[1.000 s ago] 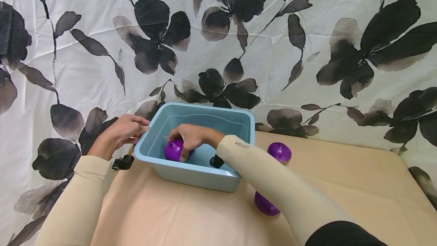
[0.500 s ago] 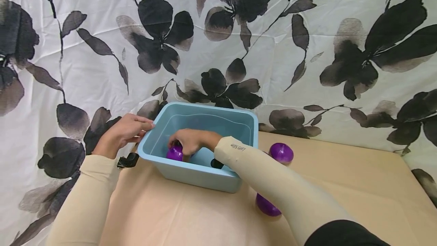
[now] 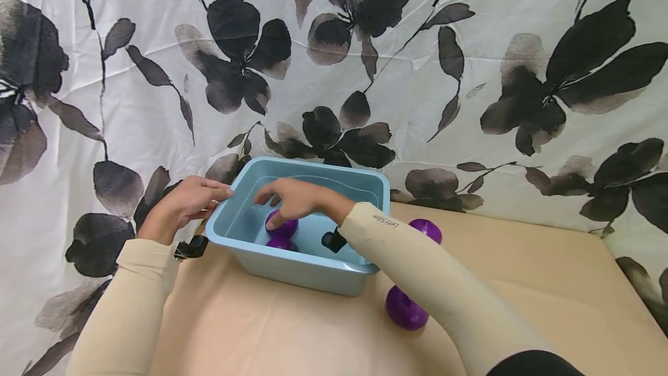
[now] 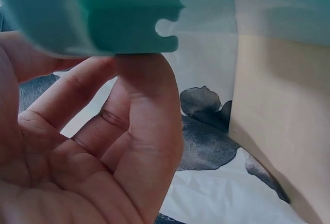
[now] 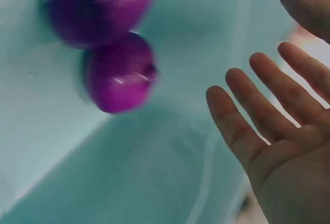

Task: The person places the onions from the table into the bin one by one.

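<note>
Two glossy purple onions lie close together inside a light blue plastic tub point(image 3: 308, 253); the right wrist view shows a larger onion point(image 5: 103, 7) beside a smaller onion point(image 5: 121, 74). Over them my right hand point(image 3: 297, 199) hovers with fingers spread and nothing in its grasp. In the right wrist view the fingers point(image 5: 263, 115) stand straight, apart from both onions. My left hand point(image 3: 182, 205) is at the tub's left end. Its curled fingertips hold the rim point(image 4: 134, 43) from the outside.
Two more purple onions are on the beige-covered table point(image 3: 522, 266) right of the tub: a rear onion point(image 3: 427, 228), partly behind my right sleeve, and a front onion point(image 3: 406, 309). A floral cloth point(image 3: 417, 74) hangs behind the table.
My right hand has let go of the onion inside the tub and risen, its fingers spreading. Both onions there now show more fully. My left hand stays at the rim.
</note>
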{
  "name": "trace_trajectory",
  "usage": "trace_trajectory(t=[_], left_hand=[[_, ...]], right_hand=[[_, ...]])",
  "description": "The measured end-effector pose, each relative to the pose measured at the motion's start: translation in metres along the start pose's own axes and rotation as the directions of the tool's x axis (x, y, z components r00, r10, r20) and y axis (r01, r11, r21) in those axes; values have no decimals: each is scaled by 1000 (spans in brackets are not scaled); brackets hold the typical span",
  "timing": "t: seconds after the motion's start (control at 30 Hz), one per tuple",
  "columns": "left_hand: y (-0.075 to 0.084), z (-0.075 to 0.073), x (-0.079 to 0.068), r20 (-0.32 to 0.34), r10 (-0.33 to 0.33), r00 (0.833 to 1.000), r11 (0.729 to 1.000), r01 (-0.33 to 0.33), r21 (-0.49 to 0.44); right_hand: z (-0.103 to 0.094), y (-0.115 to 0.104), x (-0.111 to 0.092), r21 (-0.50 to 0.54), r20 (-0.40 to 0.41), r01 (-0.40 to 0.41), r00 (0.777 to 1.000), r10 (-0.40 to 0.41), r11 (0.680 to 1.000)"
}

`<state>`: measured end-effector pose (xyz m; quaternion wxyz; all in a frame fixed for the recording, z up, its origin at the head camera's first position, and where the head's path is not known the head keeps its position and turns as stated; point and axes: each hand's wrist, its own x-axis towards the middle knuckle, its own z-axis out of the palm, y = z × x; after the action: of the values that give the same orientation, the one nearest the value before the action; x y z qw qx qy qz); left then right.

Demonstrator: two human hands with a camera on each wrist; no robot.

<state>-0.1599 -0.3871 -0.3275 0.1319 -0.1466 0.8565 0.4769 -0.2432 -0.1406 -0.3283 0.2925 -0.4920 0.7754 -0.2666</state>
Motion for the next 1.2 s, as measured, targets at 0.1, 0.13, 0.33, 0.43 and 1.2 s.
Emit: trace_trajectory(t=[0.1,0.13,0.33,0.43,1.2], left_hand=[[-1,-1,-1,1,1,1000,1000,-1,0],[-1,-1,-1,5,2,1000,1000,-2,-5],[2,0,-2,11,1,1000,1000,-2,14],[4,1,-1,9,7,1000,999,-7,33],[2,6,0,-20,-30,999,999,31,45]], right_hand=[[-17,-5,-28,66,-62,11,998,-7,998],[-22,-5,-38,86,-82,24,997,-17,996],[-26,7,-106,214,-167,104,984,-68,971],[-18,11,-146,256,-211,124,975,-70,959],[120,88,-284,-145,-461,-340,854,240,929]])
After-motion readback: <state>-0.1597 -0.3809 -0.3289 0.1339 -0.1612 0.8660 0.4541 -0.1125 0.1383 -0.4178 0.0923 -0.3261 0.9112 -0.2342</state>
